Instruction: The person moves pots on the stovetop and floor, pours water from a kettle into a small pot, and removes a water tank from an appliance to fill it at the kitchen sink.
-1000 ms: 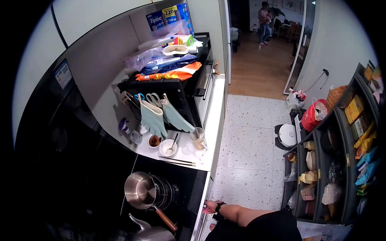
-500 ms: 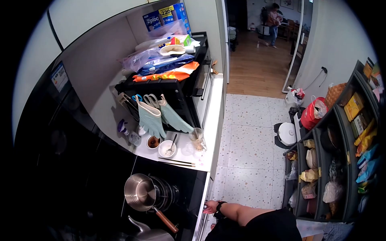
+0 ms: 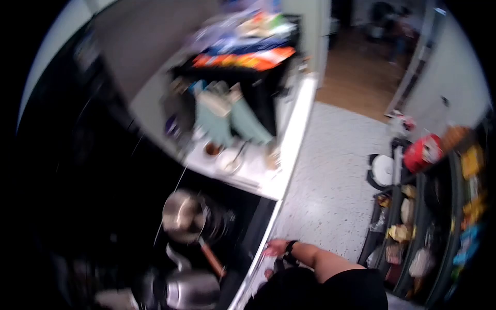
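Observation:
My right hand (image 3: 277, 247), with a dark band at its wrist, is at the front edge of the stove counter (image 3: 260, 250). Its fingers look curled against the front side, but blur hides what they hold. To its left, a steel saucepan (image 3: 183, 216) with a wooden handle (image 3: 212, 260) sits on the black hob. A steel kettle (image 3: 192, 290) stands below the pan, its spout toward it. My left hand does not show clearly. A pale blurred shape (image 3: 116, 298), which I cannot identify, lies at the lower left.
Past the hob are a white bowl (image 3: 230, 161), a smaller bowl with brown contents (image 3: 212, 149) and hanging green oven mitts (image 3: 213, 114). Bags (image 3: 243, 58) lie on a black oven. A packed shelf (image 3: 444, 206), robot vacuum (image 3: 383, 170) and red bag (image 3: 422, 153) line the right side.
My view has swung, smearing the picture; the counter items appear higher and further right. More of the kettle shows. My right hand remains at the counter's front edge.

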A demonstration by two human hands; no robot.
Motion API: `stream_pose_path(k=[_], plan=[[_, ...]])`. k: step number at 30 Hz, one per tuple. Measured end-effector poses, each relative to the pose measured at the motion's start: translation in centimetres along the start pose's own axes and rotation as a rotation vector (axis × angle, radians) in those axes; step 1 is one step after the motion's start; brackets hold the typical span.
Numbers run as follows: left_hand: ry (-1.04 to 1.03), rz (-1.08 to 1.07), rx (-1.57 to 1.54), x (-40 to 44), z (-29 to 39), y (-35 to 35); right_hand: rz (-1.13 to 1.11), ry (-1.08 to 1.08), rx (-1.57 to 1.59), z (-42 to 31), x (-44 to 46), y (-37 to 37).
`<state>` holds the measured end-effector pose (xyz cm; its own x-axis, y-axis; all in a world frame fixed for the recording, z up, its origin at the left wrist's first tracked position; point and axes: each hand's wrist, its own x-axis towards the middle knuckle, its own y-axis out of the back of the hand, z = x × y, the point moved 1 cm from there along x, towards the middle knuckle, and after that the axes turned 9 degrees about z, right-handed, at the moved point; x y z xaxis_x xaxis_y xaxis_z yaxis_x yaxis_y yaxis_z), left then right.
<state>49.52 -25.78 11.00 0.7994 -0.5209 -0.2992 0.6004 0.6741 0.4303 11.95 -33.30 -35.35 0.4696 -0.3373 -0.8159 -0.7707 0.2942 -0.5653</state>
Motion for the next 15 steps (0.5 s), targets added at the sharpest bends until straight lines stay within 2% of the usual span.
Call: stream_pose_path(k=[1, 2, 3, 4, 7, 9, 13, 15], plan=[[-0.106, -0.074, -0.159, 1.2, -0.9, -1.0, -0.07, 0.046, -0.013, 1.7, 4.1, 2.8], [-0.228, -0.137, -0.305, 1.9, -1.6, -1.2, -0.685, -0.133, 0.307, 2.7, 7.8, 5.4], [-0.252, -0.16, -0.278, 1.4, -1.2, -1.0, 0.01, 0.027, 0.109, 1.7, 2.6, 1.5], [-0.248, -0.009, -0.321, -1.3, 1.8, -3.3, -0.042, -0.025, 0.071, 1.0, 0.8, 0.3], [-0.272, -0.146, -0.252, -0.6, 2.7, -3.3, -0.101, -0.017, -0.025, 0.2, 0.9, 1.1], [-0.278, -0.178, -0.233, 0.0, 2.6, -3.4, -0.2, -0.113, -0.012, 0.6, 1.5, 1.1], [-0.283, -0.213, -0.183, 1.2, 3.7, -4.5, -0.13, -0.085, 0.056, -0.3, 0.5, 0.5], [-0.288, -0.229, -0.052, 1.6, 4.9, -4.7, -0.098, -0.065, 0.048, -0.2, 0.9, 0.6]])
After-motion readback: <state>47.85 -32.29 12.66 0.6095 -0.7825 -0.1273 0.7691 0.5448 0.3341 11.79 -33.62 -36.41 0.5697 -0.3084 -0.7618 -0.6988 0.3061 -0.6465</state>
